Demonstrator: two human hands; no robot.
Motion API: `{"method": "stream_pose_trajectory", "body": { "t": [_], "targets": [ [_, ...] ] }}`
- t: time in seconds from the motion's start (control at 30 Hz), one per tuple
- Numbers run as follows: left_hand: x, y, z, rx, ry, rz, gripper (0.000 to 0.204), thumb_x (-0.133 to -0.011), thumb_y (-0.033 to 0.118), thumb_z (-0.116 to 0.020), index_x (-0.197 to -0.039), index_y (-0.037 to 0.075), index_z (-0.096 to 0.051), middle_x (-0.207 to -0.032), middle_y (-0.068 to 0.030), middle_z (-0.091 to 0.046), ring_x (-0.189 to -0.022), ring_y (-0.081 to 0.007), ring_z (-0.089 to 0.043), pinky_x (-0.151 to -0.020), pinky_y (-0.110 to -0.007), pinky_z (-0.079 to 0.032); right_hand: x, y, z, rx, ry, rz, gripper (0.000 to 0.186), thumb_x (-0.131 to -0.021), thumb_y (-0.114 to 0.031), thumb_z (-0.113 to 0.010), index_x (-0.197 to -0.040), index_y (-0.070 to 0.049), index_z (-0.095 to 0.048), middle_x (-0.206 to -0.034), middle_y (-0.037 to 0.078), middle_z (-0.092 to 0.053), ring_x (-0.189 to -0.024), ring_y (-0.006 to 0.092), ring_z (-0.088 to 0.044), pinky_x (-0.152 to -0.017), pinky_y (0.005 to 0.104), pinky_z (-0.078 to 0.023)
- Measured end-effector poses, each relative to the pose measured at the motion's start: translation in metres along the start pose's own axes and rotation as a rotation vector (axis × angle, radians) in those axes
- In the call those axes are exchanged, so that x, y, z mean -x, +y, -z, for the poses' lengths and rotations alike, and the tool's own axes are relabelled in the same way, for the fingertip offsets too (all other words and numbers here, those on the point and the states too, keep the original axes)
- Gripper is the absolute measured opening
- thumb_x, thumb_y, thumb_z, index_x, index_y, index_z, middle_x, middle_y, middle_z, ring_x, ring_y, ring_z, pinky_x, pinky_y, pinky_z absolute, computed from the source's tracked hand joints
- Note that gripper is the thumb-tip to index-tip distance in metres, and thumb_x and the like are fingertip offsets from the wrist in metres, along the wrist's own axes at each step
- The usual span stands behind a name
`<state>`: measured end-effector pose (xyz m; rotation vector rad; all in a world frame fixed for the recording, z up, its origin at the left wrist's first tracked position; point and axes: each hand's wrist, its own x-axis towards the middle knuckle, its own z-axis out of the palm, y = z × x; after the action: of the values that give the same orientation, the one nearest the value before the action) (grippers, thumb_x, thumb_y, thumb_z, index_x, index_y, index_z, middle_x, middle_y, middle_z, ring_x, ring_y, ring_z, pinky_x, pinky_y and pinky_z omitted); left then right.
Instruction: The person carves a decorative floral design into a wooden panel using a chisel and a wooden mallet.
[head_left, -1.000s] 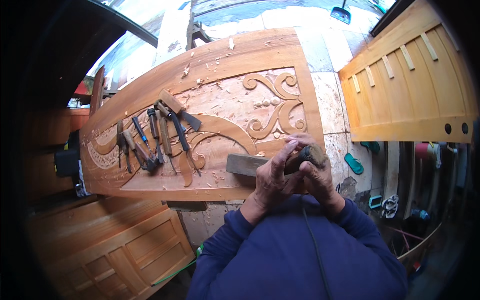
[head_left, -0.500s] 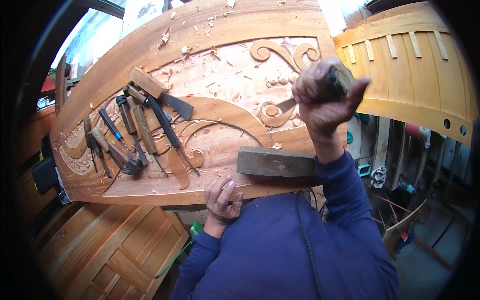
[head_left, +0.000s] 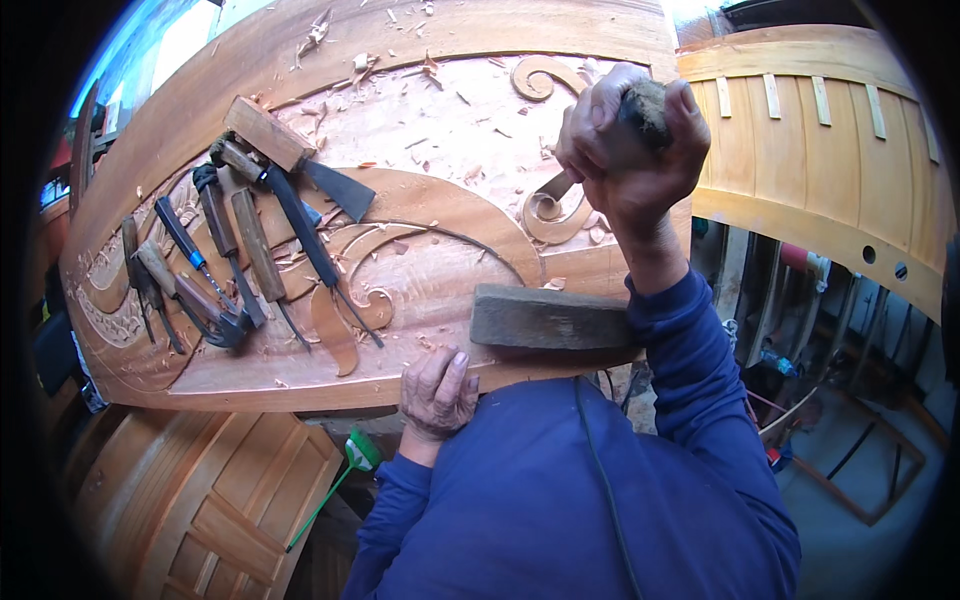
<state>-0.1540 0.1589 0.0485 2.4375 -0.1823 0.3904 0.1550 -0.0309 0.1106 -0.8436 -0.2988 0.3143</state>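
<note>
My right hand (head_left: 635, 185) is closed around the handle of a chisel (head_left: 650, 108), raised over the right part of a carved wooden panel (head_left: 410, 105). The thumb lies against the butt of the handle. A flat metal blade points down and left to a carved scroll (head_left: 553, 222); whether its edge touches the wood I cannot tell. My left hand (head_left: 437, 392) rests on the panel's near edge, fingers loosely bent, with nothing held. Between my hands lies a thick grey-brown wooden block (head_left: 550, 320).
Left on the panel lie several carving chisels (head_left: 258, 245) and a broad dark blade (head_left: 340, 190) with a wooden handle. Shavings (head_left: 365, 65) are scattered about. A slatted wooden panel (head_left: 800, 150) stands at right, a panelled door (head_left: 220, 500) at lower left, near a green broom (head_left: 362, 450).
My right thumb has folded in from sticking outward to lie on the handle's end. The view has shifted slightly over the panel. My left hand stays at the near edge.
</note>
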Motion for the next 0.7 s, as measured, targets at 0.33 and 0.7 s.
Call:
{"method": "stream_pose_trajectory", "body": {
  "t": [0.33,0.7],
  "targets": [
    [-0.001,0.0,-0.001,-0.012,0.007,0.002,0.044,-0.098,0.019,-0.07,-0.138,0.008,-0.057,-0.121,-0.0169,-0.069,-0.101,-0.0331,-0.067,-0.087,-0.043,-0.054,-0.009,-0.002,-0.004,0.042,-0.019,-0.159,0.058,-0.105,-0.056,-0.035,-0.09,-0.003,-0.053,-0.059,0.005,-0.043,-0.045,0.0126,-0.032,-0.044,0.0288,-0.029],
    [0.0,0.001,-0.002,-0.02,0.014,0.013,0.044,-0.098,0.018,-0.069,-0.139,0.008,-0.056,-0.12,-0.0168,-0.069,-0.099,-0.0326,-0.067,-0.086,-0.042,-0.055,-0.016,-0.004,-0.008,0.033,0.012,-0.206,0.056,-0.104,-0.054,-0.04,-0.086,-0.004,-0.056,-0.056,0.004,-0.042,-0.045,0.0125,-0.033,-0.043,0.0291,-0.027]
  ]
}}
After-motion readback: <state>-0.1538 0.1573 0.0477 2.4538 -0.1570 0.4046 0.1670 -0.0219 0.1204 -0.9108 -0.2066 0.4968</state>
